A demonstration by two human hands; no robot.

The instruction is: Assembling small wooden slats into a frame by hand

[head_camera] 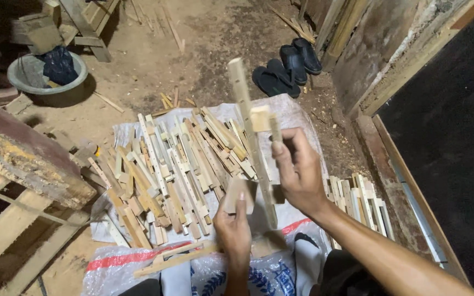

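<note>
The right hand [298, 171] grips a long stick [250, 137] with a small block [260, 118] on it, just above the thumb. Below it, the left hand [233, 230] pinches a flat wood piece [240, 194]. Hold the stick steady and push the piece on straight.

The right hand [298, 174] covers part of the long wooden strip [250, 137], so its grip is unclear. The left hand [233, 230] hides the small block's [239, 193] lower edge. Both forearms run off the bottom edge.
</note>
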